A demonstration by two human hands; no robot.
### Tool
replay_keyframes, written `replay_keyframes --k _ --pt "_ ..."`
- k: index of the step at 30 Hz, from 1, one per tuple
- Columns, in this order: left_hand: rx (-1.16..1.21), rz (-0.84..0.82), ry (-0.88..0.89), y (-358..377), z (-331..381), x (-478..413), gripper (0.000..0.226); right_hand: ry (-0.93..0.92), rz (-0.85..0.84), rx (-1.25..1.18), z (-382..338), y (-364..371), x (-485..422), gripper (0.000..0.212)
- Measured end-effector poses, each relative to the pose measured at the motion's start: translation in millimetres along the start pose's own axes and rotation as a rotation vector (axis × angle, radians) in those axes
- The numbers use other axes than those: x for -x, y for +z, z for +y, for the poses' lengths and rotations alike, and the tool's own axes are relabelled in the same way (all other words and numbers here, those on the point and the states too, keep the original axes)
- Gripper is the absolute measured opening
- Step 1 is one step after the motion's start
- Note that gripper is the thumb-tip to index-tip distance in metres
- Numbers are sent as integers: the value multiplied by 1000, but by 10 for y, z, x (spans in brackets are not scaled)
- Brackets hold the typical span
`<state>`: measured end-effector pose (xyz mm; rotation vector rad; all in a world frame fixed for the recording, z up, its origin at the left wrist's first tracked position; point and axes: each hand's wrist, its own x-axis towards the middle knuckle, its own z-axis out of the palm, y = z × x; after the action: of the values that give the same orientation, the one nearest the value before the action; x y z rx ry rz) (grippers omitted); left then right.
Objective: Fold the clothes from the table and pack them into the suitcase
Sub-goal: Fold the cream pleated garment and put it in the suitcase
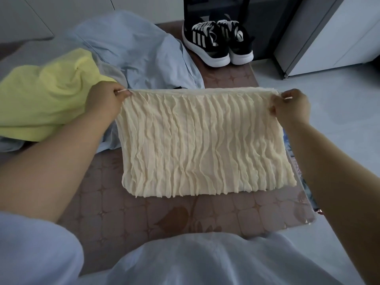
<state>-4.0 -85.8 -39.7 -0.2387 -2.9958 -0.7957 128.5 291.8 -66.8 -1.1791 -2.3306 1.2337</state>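
A cream crinkled garment lies spread flat on the brown patterned table. My left hand pinches its far left corner, and my right hand pinches its far right corner. The far edge is pulled straight between the two hands. A yellow garment lies crumpled at the left. Behind it a pale blue garment is heaped toward the back. No suitcase is in view.
A pair of black sneakers with white stripes stands at the table's far end. A grey cabinet rises at the right over the light floor. The table's right edge is near my right forearm.
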Motion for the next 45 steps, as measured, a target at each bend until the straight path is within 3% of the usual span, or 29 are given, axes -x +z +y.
replay_keyframes --k 3,6,11,15,20,25,29,32,34,36,38,40,43,45 --pt "-21 35 -16 78 97 1 26 -36 -192 -31 12 -9 57 45" --pt "-116 -131 -43 246 169 161 52 -84 -401 168 94 -3 210 61" --pt "-256 -350 369 654 360 917 57 -169 -501 528 600 -74 728 59" --pt "-424 -601 342 937 319 1274 57 -140 -407 576 987 -266 1083 65" --pt "-486 -577 329 1004 540 1279 59 106 -109 414 1050 -410 1310 70" --pt "-316 -657 544 1108 1082 1425 54 351 -192 251 993 -413 1315 56" --pt "-83 -702 519 1136 1420 1496 52 386 -40 -147 833 -370 1316 43" --pt "271 -679 381 942 1591 1452 47 106 77 -256 508 -255 1433 37" --pt "535 -598 229 670 1647 1336 40 -120 23 -261 207 -108 1610 35" --pt "635 -524 93 367 1600 1162 37 -428 -81 -167 -45 90 1830 35" --pt "584 -545 10 111 1452 990 46 -832 -183 -60 -209 355 2038 44" --pt "428 -615 -35 -19 1229 908 58 -1122 -334 21 -286 653 2222 43" --pt "96 -699 -66 20 797 937 92 -1328 -583 136 -237 1037 2477 38" --pt "-57 -739 -54 176 519 1051 108 -1352 -712 228 -113 1190 2561 51"
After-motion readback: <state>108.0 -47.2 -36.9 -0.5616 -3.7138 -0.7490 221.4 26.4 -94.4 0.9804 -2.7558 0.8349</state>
